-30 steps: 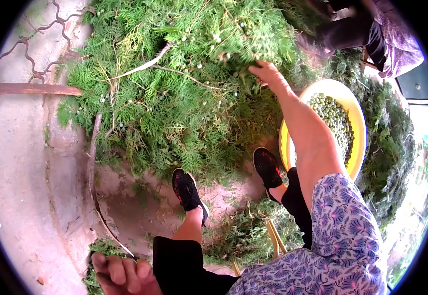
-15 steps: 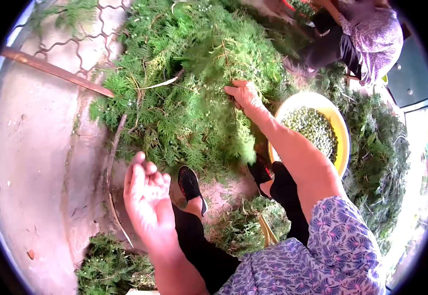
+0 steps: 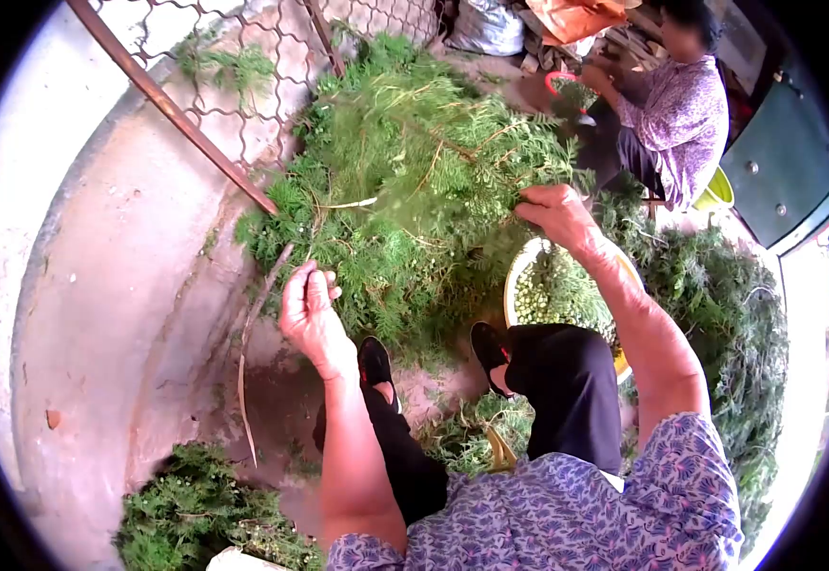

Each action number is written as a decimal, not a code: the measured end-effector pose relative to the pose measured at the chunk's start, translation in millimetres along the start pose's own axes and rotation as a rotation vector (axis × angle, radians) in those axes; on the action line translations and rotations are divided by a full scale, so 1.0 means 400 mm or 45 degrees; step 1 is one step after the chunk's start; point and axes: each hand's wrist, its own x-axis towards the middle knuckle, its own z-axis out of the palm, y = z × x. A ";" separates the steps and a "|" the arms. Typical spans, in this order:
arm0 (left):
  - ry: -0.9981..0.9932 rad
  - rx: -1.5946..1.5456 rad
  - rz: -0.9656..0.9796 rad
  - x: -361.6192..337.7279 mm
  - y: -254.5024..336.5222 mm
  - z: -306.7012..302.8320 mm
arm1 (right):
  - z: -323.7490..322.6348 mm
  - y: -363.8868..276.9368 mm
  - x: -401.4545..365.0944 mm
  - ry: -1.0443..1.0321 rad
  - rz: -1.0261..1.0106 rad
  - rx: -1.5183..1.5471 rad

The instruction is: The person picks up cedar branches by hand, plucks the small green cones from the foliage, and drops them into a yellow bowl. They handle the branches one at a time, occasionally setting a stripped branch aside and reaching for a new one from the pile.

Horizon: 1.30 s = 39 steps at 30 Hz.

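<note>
My right hand (image 3: 559,217) is closed on a leafy evergreen branch (image 3: 476,157), which spreads left and away from me over a large pile of cut evergreen foliage (image 3: 386,285). Directly below that hand stands a yellow tub (image 3: 511,285) holding many small green cones (image 3: 535,297); feathery greenery hangs over part of it, and my knee covers its near side. My left hand (image 3: 313,309) is raised by the pile's near left edge, fingers curled and thumb pressed in. Whether anything is between those fingers is too small to see.
Another person (image 3: 676,114) sits at the back right beside a lime-green basin (image 3: 716,190). More cut greenery (image 3: 719,314) lies along the right, with a smaller heap (image 3: 196,514) at the lower left. A rusty bar (image 3: 172,105) and a long stick (image 3: 245,371) are on the left.
My right hand has moved right, over the tub, with the branch. My left hand has risen, and its fingers, spread before, are now curled closed. The view has tilted up.
</note>
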 end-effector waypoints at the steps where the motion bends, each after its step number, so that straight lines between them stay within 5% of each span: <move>1: -0.058 0.033 0.050 -0.020 0.037 0.006 | -0.024 -0.018 -0.012 0.019 -0.084 -0.042; 3: -0.101 0.119 0.181 -0.054 0.108 0.013 | -0.086 -0.008 -0.019 -0.109 -0.811 -0.380; 4: -0.081 0.283 0.425 -0.054 0.121 0.001 | -0.108 -0.124 -0.061 -0.184 -0.144 -0.028; 7: -0.035 0.930 0.978 -0.061 0.213 -0.022 | -0.154 -0.154 -0.100 -0.267 -0.430 -0.107; 9: -0.191 1.200 1.256 -0.072 0.280 -0.027 | -0.191 -0.216 -0.146 -0.370 -0.168 -0.026; 13: -0.557 1.549 1.439 -0.129 0.351 -0.024 | -0.233 -0.271 -0.209 -0.481 -0.138 0.084; 21: -0.868 1.352 1.662 -0.249 0.362 -0.051 | -0.277 -0.319 -0.193 -0.858 -0.336 -0.078; 23: -1.045 1.417 1.259 -0.276 0.356 -0.065 | -0.273 -0.349 -0.173 -0.880 -0.393 -0.268; 25: -1.045 0.772 1.003 -0.284 0.304 -0.067 | -0.251 -0.350 -0.159 -0.805 -0.475 -0.264; 26: -1.130 0.682 0.611 -0.288 0.287 -0.086 | -0.238 -0.319 -0.149 -0.527 -0.878 -0.436; 27: -1.192 0.581 0.218 -0.301 0.279 -0.108 | -0.231 -0.342 -0.177 -0.367 -0.853 -0.624; 29: -1.087 0.397 -0.772 -0.346 0.326 -0.117 | -0.211 -0.362 -0.213 -0.397 -0.808 -0.228; 30: -0.927 0.532 -0.989 -0.369 0.326 -0.108 | -0.181 -0.357 -0.241 -0.386 -0.719 -0.126; 34: -0.628 0.214 -1.461 -0.462 0.261 -0.158 | -0.038 -0.307 -0.375 -0.740 -0.698 0.357; 35: -0.861 0.115 -1.511 -0.468 0.250 -0.175 | -0.011 -0.306 -0.409 -0.763 -0.642 0.438; 39: -0.945 0.074 -1.593 -0.505 0.223 -0.205 | 0.085 -0.299 -0.497 -0.626 -0.396 0.232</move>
